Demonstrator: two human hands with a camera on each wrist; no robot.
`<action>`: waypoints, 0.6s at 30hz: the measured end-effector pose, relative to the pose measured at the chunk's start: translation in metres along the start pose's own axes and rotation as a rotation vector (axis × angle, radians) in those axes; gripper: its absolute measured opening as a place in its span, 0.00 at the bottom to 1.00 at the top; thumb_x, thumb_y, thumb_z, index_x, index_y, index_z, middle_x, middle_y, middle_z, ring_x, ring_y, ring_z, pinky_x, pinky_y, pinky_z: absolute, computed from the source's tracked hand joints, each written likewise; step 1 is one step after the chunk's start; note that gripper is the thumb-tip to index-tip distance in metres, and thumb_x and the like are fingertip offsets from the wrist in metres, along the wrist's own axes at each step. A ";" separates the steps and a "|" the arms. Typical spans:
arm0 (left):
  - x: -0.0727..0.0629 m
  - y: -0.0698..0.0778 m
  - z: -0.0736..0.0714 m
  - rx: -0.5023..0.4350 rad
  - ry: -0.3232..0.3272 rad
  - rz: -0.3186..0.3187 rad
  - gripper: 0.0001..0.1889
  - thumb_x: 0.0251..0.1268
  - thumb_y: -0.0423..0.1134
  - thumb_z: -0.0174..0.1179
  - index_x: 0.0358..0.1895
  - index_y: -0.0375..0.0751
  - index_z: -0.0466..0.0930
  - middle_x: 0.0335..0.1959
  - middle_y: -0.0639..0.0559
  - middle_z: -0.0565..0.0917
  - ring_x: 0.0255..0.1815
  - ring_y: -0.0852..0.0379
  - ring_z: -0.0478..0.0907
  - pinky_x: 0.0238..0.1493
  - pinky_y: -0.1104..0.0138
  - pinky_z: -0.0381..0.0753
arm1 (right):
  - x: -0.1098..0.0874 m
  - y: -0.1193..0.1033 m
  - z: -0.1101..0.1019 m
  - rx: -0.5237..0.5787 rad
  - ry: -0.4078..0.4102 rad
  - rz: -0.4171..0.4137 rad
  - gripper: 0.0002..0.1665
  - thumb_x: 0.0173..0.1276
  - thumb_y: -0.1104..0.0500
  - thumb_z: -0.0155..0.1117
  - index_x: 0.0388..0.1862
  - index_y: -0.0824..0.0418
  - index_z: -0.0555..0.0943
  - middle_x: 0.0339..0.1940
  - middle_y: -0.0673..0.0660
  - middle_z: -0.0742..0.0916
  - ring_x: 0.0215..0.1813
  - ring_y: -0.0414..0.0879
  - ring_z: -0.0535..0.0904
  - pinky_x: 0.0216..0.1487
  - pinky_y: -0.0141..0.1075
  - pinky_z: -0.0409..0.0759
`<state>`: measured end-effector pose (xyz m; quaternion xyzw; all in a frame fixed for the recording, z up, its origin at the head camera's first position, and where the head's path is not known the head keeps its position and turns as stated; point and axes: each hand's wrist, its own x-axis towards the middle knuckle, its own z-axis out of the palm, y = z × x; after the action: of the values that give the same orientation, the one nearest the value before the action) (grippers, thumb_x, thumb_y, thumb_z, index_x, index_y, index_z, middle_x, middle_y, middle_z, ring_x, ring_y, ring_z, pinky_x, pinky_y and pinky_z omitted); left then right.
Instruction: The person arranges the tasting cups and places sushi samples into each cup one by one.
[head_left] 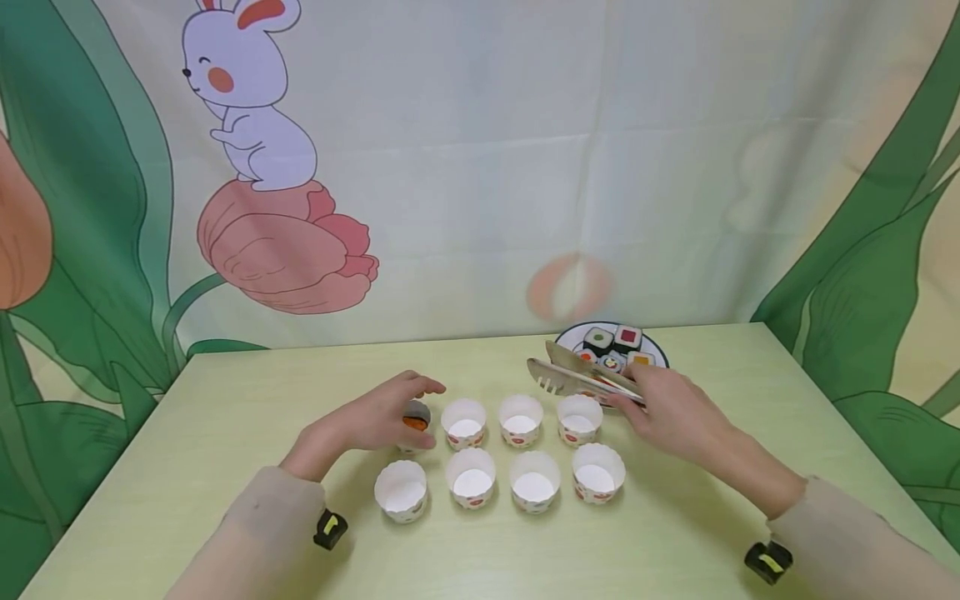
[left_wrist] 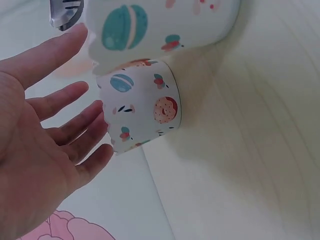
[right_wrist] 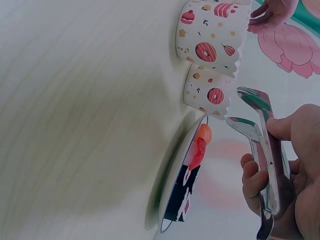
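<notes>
My left hand (head_left: 375,417) reaches over the far-left paper cup (head_left: 411,451), its fingers spread beside the rim. Inside that cup sits a dark-and-orange sushi piece (head_left: 415,417), partly hidden by the hand. In the left wrist view, the fingers (left_wrist: 70,95) are loosely extended near a patterned cup (left_wrist: 142,107). My right hand (head_left: 678,412) grips metal tongs (right_wrist: 272,165), whose tips point left and stand apart with nothing between them. Below and behind the tongs is a white plate (head_left: 660,358) with a blue rim, bearing several sushi pieces (head_left: 628,337).
Other paper cups stand in two rows, such as the far-row cup (head_left: 521,422) and the near-left cup (head_left: 401,493). They occupy the middle of the pale table (head_left: 300,550). A printed curtain (head_left: 465,208) hangs behind the table's far edge.
</notes>
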<state>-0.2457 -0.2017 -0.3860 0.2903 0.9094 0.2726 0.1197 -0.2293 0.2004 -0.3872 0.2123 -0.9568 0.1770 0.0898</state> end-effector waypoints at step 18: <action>0.013 0.019 0.010 0.071 -0.010 0.052 0.35 0.64 0.40 0.74 0.70 0.30 0.70 0.64 0.38 0.72 0.63 0.41 0.73 0.58 0.54 0.77 | -0.010 0.017 -0.017 0.000 -0.057 0.083 0.19 0.73 0.52 0.69 0.45 0.69 0.79 0.27 0.53 0.79 0.26 0.46 0.72 0.25 0.38 0.69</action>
<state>-0.2437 -0.1768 -0.3840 0.3193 0.9101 0.2416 0.1067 -0.2261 0.2247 -0.3794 0.1774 -0.9670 0.1743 0.0550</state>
